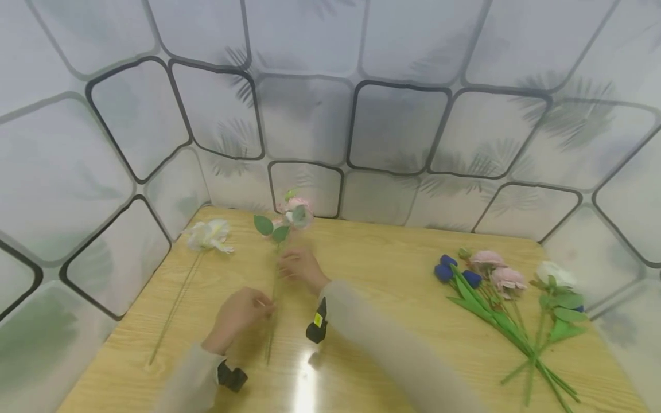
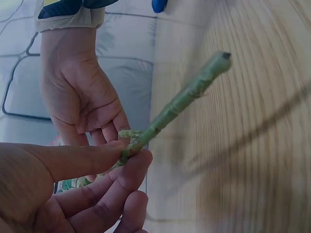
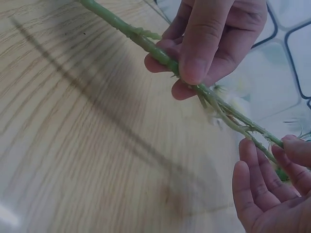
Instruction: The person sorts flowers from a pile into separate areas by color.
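An artificial flower with a pink bloom [image 1: 299, 213] and green leaves is held up off the table, its long green stem [image 2: 180, 104] slanting down toward the front. My left hand [image 1: 238, 314] pinches the stem low down between thumb and fingers, close to a small side stub. Higher up, my right hand [image 1: 303, 268] pinches the stem where it splits into thinner branches [image 3: 233, 119], just below the leaves. In the right wrist view the bloom is out of sight.
A white flower [image 1: 209, 235] lies on the wooden table [image 1: 382, 275] at the left. To the right lie several more stems with blue tulips [image 1: 444, 271], pink blooms [image 1: 508, 279] and a white rose [image 1: 555, 274], crossing each other. A patterned curtain [image 1: 392, 126] surrounds the table.
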`<action>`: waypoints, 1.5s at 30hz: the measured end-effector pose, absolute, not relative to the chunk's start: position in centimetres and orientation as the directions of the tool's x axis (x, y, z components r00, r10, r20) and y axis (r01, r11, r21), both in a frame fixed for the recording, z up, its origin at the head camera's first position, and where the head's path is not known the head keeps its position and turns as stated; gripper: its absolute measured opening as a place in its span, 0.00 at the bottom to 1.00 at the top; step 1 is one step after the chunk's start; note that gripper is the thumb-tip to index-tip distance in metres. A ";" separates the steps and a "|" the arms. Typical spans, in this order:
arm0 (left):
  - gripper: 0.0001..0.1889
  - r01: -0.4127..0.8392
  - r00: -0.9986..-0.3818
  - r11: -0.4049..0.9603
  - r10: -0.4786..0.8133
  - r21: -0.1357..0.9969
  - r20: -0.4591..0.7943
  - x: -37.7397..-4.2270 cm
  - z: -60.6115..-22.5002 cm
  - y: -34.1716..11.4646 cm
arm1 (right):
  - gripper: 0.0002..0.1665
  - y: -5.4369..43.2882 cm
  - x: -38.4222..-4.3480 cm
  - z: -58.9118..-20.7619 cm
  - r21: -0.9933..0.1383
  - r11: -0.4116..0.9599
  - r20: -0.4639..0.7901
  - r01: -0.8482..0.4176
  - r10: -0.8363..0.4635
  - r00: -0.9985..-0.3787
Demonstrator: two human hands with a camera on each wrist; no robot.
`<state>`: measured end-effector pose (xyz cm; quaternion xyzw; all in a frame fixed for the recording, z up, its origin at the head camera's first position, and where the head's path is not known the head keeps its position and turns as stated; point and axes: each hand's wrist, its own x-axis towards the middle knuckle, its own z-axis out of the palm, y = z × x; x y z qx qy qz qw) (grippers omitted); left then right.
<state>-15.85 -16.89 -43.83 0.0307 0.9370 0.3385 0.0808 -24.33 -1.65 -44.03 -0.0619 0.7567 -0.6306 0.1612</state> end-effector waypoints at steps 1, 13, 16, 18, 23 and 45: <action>0.10 -0.007 -0.984 0.772 0.108 0.635 -0.142 -15.8 -43.9 -17.2 | 0.17 -2.1 -24.4 -44.2 -0.973 0.206 -0.168 0.108 -0.300 -0.939; 0.14 -0.049 -0.981 0.822 0.068 0.568 -0.183 -16.1 -44.5 -20.4 | 0.15 -6.3 -25.1 -45.9 -0.962 0.230 -0.217 0.146 -0.323 -0.921; 0.13 -0.082 -0.979 0.832 0.037 0.548 -0.203 -16.2 -44.7 -21.2 | 0.15 -7.1 -25.4 -46.2 -0.963 0.230 -0.216 0.139 -0.355 -0.910; 0.14 -0.106 -0.976 0.837 0.016 0.537 -0.218 -16.3 -44.8 -21.6 | 0.15 -7.5 -25.6 -46.4 -0.963 0.233 -0.218 0.136 -0.378 -0.900; 0.13 -0.139 -0.971 0.849 -0.015 0.509 -0.240 -16.5 -45.0 -22.5 | 0.16 -8.4 -25.8 -46.5 -0.959 0.227 -0.255 0.172 -0.416 -0.873; 0.08 -0.187 -0.968 0.869 -0.085 0.457 -0.236 -17.0 -45.4 -24.0 | 0.26 -10.0 -25.7 -47.5 -0.942 0.192 -0.336 0.277 -0.466 -0.819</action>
